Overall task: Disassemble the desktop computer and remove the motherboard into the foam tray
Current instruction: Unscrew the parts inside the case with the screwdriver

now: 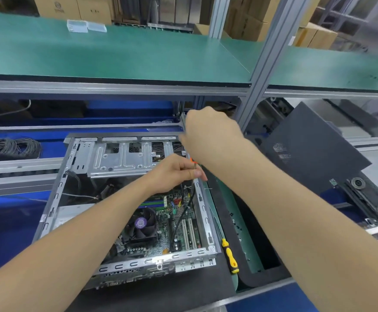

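Note:
The open desktop case lies on its side on a black foam mat. Inside it I see the green motherboard with its black CPU fan. My left hand reaches over the board and pinches a thin black cable near the case's right wall. A small orange piece pokes out above its fingers. My right hand hovers curled over the far right corner of the case, back towards me, so its fingers and anything in them are hidden. A black foam tray sits right of the case.
A yellow-handled screwdriver lies on the mat by the case's right wall. The removed black side panel leans at the right. A coil of black cables lies far left. A green shelf hangs overhead.

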`<state>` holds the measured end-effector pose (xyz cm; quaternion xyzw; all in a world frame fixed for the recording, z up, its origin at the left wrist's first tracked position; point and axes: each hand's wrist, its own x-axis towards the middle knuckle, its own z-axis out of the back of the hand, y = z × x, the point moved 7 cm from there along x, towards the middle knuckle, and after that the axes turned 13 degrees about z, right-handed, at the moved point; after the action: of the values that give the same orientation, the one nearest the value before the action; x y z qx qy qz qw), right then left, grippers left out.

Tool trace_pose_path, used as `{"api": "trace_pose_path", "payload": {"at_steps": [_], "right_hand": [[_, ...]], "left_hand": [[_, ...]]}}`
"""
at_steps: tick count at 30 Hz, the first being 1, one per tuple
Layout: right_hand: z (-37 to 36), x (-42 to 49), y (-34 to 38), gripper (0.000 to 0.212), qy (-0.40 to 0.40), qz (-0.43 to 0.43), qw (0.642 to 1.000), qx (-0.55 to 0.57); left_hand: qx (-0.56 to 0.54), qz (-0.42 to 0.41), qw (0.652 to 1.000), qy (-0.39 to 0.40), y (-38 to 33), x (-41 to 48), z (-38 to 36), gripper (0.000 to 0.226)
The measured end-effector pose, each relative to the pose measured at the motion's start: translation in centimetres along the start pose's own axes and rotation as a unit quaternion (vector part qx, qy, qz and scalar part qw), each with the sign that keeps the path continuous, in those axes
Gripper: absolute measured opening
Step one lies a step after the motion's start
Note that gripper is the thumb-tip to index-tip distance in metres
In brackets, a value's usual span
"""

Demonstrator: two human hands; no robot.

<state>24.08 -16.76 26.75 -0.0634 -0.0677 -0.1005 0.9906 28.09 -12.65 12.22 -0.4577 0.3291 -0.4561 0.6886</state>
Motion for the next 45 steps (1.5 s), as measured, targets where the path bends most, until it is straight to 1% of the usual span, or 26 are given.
{"api": "trace_pose_path", "payload": {"at_steps": [1, 2, 3, 5, 7, 9, 13, 16, 18, 19, 21, 22, 24, 26, 29, 31, 32, 34, 36, 38, 40, 41, 42, 43, 45], "right_hand": [[-0.4, 0.3, 0.1, 0.011, 0.002, 0.005, 1.000, 0.020], [-0.6, 0.5, 0.1, 0.013, 0.001, 0.010, 0.999, 0.044], [-0.7, 0.6, 0.1, 0.016, -0.002, 0.014, 0.998, 0.064], [-1.0, 0.9, 0.0, 0.021, 0.004, 0.026, 0.997, 0.079], [-1.0, 1.1, 0.2, 0.025, 0.023, 0.059, 0.994, 0.083], [-0.9, 1.2, 0.7, 0.016, 0.053, 0.114, 0.989, 0.078], [0.1, 0.7, 1.7, 0.009, 0.122, 0.210, 0.967, 0.078], [0.6, 0.2, 2.5, 0.017, 0.171, 0.245, 0.952, 0.064], [0.4, 0.2, 3.0, 0.027, 0.192, 0.262, 0.945, 0.024], [0.4, 0.2, 3.2, 0.028, 0.194, 0.272, 0.942, 0.000], [0.1, 0.4, 3.5, 0.023, 0.182, 0.291, 0.939, -0.028], [0.0, 0.5, 3.6, 0.021, 0.172, 0.300, 0.938, -0.026], [-0.2, 0.3, 3.7, 0.023, 0.155, 0.314, 0.937, 0.000], [-0.1, -0.2, 3.6, 0.024, 0.142, 0.322, 0.935, 0.034], [0.1, -0.9, 2.5, 0.013, 0.125, 0.306, 0.937, 0.113], [0.1, -1.2, 1.9, 0.014, 0.109, 0.276, 0.943, 0.152], [0.0, -1.3, 1.5, 0.018, 0.092, 0.249, 0.953, 0.144], [0.5, -1.3, 0.7, 0.022, 0.039, 0.177, 0.981, 0.065], [0.9, -1.4, -0.1, 0.029, 0.004, 0.093, 0.996, 0.010], [1.1, -1.4, -0.7, 0.041, 0.011, 0.028, 0.999, 0.012], [1.0, -1.0, -0.8, 0.052, 0.024, -0.009, 0.999, 0.027], [0.9, -0.8, -0.9, 0.056, 0.027, -0.021, 0.999, 0.035], [0.7, -0.5, -0.9, 0.056, 0.033, -0.026, 0.998, 0.041], [0.4, -0.2, -1.0, 0.051, 0.041, -0.025, 0.998, 0.045], [-0.2, 0.1, -1.3, 0.031, 0.051, -0.017, 0.997, 0.060]], "left_hand": [[-0.013, 0.003, 1.000, -0.004, 0.1, 0.0, 0.1, 0.045], [-0.026, 0.012, 1.000, -0.007, 0.5, 0.1, 0.4, 0.031], [-0.036, 0.027, 0.999, -0.007, 1.1, 0.2, 0.6, 0.023], [-0.026, 0.042, 0.999, -0.009, 1.7, 0.4, 1.1, 0.028], [-0.011, 0.030, 0.999, -0.005, 1.6, 0.3, 1.2, 0.025], [-0.003, 0.038, 0.999, -0.005, 1.8, 0.4, 1.3, 0.025], [0.030, 0.079, 0.996, -0.004, 2.3, 0.4, 1.6, 0.043], [0.036, 0.065, 0.997, -0.011, 1.6, -0.2, 2.3, 0.041], [-0.002, 0.059, 0.998, -0.015, 1.1, -0.6, 3.5, 0.046], [-0.031, 0.052, 0.998, -0.002, 0.5, -0.9, 3.9, 0.042], [-0.074, 0.031, 0.996, 0.037, -1.3, -1.6, 4.4, 0.015], [-0.073, 0.021, 0.996, 0.050, -2.1, -1.7, 4.6, 0.013], [-0.037, 0.020, 0.997, 0.057, -3.0, -1.5, 4.8, 0.036], [-0.005, 0.030, 0.997, 0.065, -3.5, -1.3, 4.6, 0.042], [-0.035, 0.025, 0.996, 0.084, -3.5, -1.2, 4.3, 0.040], [-0.053, 0.015, 0.997, 0.053, -3.4, -1.1, 4.0, 0.030], [-0.051, 0.007, 0.998, 0.027, -3.5, -1.0, 3.9, 0.026], [-0.053, -0.009, 0.998, -0.030, -3.5, -0.6, 3.4, 0.017], [-0.072, -0.002, 0.992, -0.104, -3.0, 0.1, 3.2, 0.014], [-0.085, 0.019, 0.980, -0.180, -2.6, 0.4, 3.2, 0.013], [-0.052, 0.033, 0.972, -0.225, -2.8, 0.8, 2.8, 0.008], [-0.032, 0.033, 0.970, -0.237, -3.0, 1.0, 2.5, 0.010], [-0.024, 0.030, 0.969, -0.244, -3.1, 1.0, 2.1, 0.012], [-0.031, 0.026, 0.968, -0.249, -3.2, 1.1, 1.9, 0.014], [-0.047, 0.034, 0.965, -0.255, -2.9, 1.3, 1.7, 0.015]]}}
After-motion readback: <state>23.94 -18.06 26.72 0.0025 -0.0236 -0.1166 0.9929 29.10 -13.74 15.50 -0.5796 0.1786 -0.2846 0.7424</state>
